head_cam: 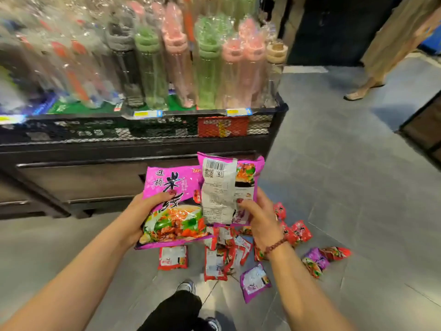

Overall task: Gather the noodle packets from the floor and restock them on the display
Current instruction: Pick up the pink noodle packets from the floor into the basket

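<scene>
My left hand (143,211) grips a purple noodle packet (174,209) with its printed front facing up. My right hand (260,216) holds a second purple packet (226,187) upright, its white back with the barcode toward me. Both packets are raised in front of the black display stand (143,149). Beneath my hands, several red packets (216,261) and purple packets (254,281) lie scattered on the grey floor; one red one (173,258) lies apart to the left, and others (317,260) lie to the right.
The stand's mesh basket (257,120) holds wrapped bottles (207,65) in green, pink and grey, with a red packet (223,126) behind the mesh. My shoes (187,286) are below the pile. Another person's foot (358,94) stands at the far right, near a dark fixture (424,130).
</scene>
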The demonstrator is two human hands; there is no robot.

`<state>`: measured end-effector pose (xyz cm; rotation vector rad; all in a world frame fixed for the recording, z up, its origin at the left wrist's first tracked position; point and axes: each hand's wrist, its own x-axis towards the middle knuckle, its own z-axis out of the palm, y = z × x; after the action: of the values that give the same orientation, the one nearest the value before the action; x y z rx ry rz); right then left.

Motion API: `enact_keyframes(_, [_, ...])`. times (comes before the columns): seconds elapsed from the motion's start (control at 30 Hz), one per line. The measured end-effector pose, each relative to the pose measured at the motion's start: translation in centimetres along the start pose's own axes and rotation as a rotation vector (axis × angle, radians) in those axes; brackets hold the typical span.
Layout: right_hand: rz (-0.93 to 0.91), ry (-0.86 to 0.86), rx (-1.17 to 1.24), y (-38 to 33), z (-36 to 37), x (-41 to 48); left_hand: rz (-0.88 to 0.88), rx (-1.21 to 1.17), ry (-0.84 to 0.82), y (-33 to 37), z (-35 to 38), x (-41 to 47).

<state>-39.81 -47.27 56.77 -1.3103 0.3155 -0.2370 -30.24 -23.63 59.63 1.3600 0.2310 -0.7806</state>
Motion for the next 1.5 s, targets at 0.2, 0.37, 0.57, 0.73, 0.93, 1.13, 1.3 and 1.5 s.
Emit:
enact_keyframes(0.2, [0.074,-0.370,-0.172,1.2,8.7,1.4,0.062,-0.205,0.223,-0.9,-7.4,-5.8])
enact_keyframes(0.37, [0.156,-0.551,-0.175,2.6,17.7,1.5,0.231,-0.302,0.464,-1.8,-13.7,-10.1])
enact_keyframes(0.57, [0.199,-0.782,-0.213,4.7,31.0,-0.9,0.342,-0.372,0.647,-3.4,-24.0,-15.5])
enact_keyframes(0.73, [0.413,-1.089,-0.168,5.6,42.9,-3.9,0.339,-0.435,0.723,-3.6,-34.2,-21.1])
enact_keyframes(0.93, [0.686,-1.114,0.212,7.1,54.2,-7.5,0.397,-0.553,0.807,-3.6,-44.4,-27.5])
enact_keyframes(1.13, [0.568,-1.244,-0.069,10.4,63.8,-9.9,0.393,-0.612,0.852,-4.5,-52.0,-30.8])
enact_keyframes(1.3, [0.679,-1.437,-0.139,15.2,72.5,-9.6,0.344,-0.661,0.886,-4.9,-57.8,-31.8])
enact_keyframes(1.5, [0.810,-1.534,-0.256,20.8,84.6,-9.0,0.341,-0.684,1.053,-4.0,-67.7,-31.8])
